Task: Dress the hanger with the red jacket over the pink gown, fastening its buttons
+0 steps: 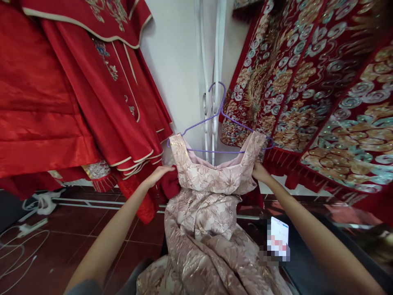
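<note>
A pale pink dress [211, 180] with a gold floral pattern hangs by its wide straps from a purple wire hanger [221, 107]. Its long skirt spreads down toward me in folds. My left hand [160, 174] is closed at the bodice's left edge, just below the strap, with dark red cloth [169, 186] beside it. On the opposite side, my right hand [260, 172] grips the bodice edge under the other strap. The right fingertips are partly hidden behind the fabric.
Red garments [123, 98] with cream trim hang at left, and heavily embroidered red garments [307, 90] at right. White poles [211, 61] stand behind the hanger. A lit phone [278, 235] is at lower right. White cables [24, 250] lie on the dark tiled floor at left.
</note>
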The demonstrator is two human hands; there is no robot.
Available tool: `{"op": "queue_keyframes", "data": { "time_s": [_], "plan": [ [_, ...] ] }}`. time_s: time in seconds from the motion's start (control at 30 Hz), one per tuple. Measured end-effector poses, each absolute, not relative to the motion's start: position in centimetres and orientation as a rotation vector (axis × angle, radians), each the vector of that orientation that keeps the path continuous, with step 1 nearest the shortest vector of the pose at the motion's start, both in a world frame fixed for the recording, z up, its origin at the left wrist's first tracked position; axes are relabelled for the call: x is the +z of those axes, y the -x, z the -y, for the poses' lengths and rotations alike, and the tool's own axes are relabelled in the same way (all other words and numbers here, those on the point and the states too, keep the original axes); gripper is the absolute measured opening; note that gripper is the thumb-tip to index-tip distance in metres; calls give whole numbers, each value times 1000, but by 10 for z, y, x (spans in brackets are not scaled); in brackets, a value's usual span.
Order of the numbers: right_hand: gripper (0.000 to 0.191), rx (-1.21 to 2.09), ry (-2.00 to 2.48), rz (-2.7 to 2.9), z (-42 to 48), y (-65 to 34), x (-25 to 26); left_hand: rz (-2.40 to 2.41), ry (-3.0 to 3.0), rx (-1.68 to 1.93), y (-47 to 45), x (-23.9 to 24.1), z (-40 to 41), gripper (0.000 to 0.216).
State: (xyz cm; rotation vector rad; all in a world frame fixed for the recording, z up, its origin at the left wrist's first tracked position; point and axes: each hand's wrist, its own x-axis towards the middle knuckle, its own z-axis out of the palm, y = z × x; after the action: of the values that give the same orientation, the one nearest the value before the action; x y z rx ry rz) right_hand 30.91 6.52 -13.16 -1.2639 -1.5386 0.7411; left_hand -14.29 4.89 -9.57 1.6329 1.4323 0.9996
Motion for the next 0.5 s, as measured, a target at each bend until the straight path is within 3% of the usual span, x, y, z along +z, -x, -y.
{"op": "queue_keyframes", "data": {
  "time_s": [0.13, 0.33, 0.5],
  "plan": [
    [19, 675, 1344, 1477, -63, -334, -133, -1416, -1672, 966, 149, -82, -52, 34],
    [7, 719, 1333, 1382, -62, -352, -115, -1385, -1653, 1327, 145, -55, -80, 33],
    [31, 602, 1226, 1439, -67, -347, -73, -1328, -1709, 1619, 125, -15, -105, 45]
  ]
}}
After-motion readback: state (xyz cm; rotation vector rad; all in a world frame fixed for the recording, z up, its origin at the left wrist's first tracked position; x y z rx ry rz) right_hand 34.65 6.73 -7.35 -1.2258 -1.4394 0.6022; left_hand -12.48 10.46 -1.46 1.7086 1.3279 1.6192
